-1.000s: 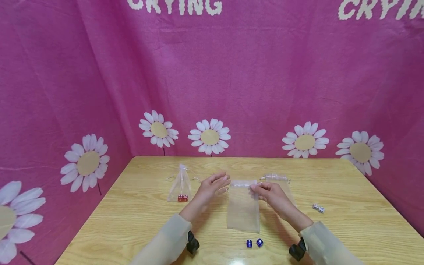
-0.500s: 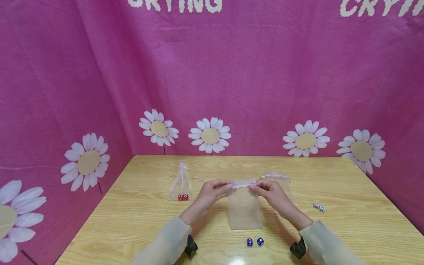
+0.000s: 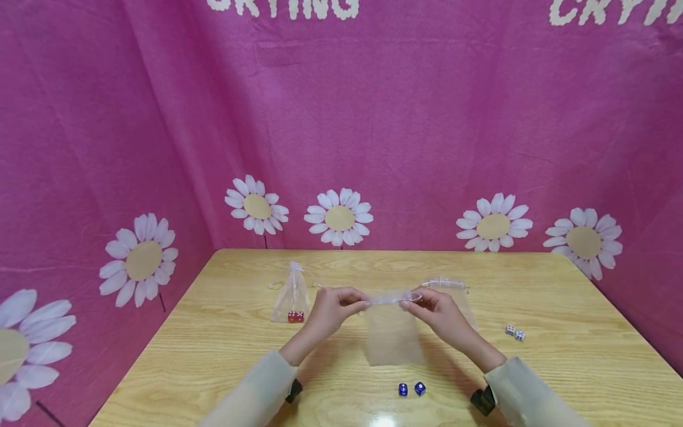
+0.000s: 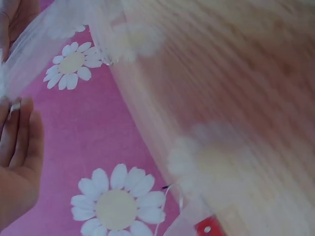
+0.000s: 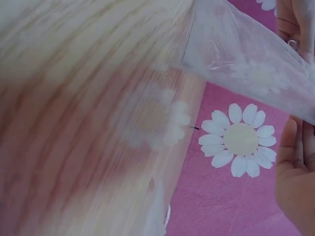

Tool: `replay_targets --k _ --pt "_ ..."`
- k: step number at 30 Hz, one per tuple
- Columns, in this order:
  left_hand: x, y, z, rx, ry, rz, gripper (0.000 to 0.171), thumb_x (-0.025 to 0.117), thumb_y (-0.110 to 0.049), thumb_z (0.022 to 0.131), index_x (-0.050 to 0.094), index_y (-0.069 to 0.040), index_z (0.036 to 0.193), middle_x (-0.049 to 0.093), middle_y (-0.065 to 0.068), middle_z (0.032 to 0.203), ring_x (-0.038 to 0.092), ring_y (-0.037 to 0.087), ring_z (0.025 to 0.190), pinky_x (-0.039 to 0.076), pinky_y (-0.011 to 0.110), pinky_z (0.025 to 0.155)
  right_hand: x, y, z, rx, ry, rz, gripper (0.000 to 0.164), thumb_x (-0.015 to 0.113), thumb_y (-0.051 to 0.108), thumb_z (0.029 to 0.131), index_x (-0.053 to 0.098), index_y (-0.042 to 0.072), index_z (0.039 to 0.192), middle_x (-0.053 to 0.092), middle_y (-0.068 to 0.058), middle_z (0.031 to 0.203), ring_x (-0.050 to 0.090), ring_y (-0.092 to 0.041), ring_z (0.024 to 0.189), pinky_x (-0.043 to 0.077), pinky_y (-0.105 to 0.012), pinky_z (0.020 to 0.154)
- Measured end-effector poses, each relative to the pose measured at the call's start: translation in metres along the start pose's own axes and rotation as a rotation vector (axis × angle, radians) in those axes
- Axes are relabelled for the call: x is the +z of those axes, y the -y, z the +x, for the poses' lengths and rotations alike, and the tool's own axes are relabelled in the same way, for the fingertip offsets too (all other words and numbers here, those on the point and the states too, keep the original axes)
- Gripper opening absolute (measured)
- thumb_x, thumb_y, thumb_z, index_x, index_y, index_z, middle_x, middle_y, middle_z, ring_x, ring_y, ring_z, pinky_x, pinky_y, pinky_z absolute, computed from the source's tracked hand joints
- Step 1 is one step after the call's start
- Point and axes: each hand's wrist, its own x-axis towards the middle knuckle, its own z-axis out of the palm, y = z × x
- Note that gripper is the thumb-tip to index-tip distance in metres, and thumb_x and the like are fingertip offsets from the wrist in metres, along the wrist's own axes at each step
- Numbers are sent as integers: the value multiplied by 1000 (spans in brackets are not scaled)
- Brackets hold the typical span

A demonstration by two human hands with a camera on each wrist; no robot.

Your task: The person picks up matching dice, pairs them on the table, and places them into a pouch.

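So my left grip [image 3: 332, 308] and right grip [image 3: 440, 311] both have hold of the same thing, a sheer white rectangular mesh drawstring bag [image 3: 393, 335]. Each one is down to a thumb-and-finger pinch, left on the top left corner, right on the top right. The bag's mouth band runs straight between them, and the rest slopes down from the grips toward me. Can't tell if its bottom edge touches the pale wood-grain counter [image 3: 203, 332]. A little white cord loop sticks out right at my right fingertips.

Closer to me than either grip, just past the bag's bottom edge, sit two shiny blue cube dice [image 3: 411, 389], slightly apart. Just left of my left grip there's another sheer white mesh bag [image 3: 292, 290], pulled in at the neck, with two red cube dice [image 3: 296, 316] in it. A third sheer white mesh bag [image 3: 448, 283] lies behind my right grip, partly hidden by it. Two white cube dice [image 3: 514, 333] are well off to that grip's right.
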Motion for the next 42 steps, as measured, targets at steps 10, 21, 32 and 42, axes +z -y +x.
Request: replay_targets --k 10,21,32,42 --pt "-7 0 -10 402 -163 299 6 76 -12 83 77 -9 88 77 3 83 72 12 76 59 24 70 3 2 -5 -314 -84 -154 17 70 1 87 69 16 94 68 -1 89 58 3 84 53 -20 74" --pt "-18 -2 -22 491 -80 257 8 77 -8 81 77 -11 89 75 0 84 69 10 81 57 17 75 1 -7 -5 -622 -96 -185 22 75 -6 78 72 11 91 70 -6 84 63 -9 83 48 -10 87" --pt "-11 0 -31 435 -112 306 5 79 -13 79 77 -11 83 72 -2 75 64 9 73 55 19 67 9 -11 -7 -736 -65 -182 18 75 -3 80 73 11 91 71 -4 86 65 -13 82 52 -12 80" --pt "-8 2 -31 312 -107 262 9 80 -13 79 72 -11 76 68 0 74 62 9 70 55 21 64 9 -6 -8 -712 -90 -220 31 74 -15 71 72 11 88 71 0 84 64 -12 81 51 -11 81"
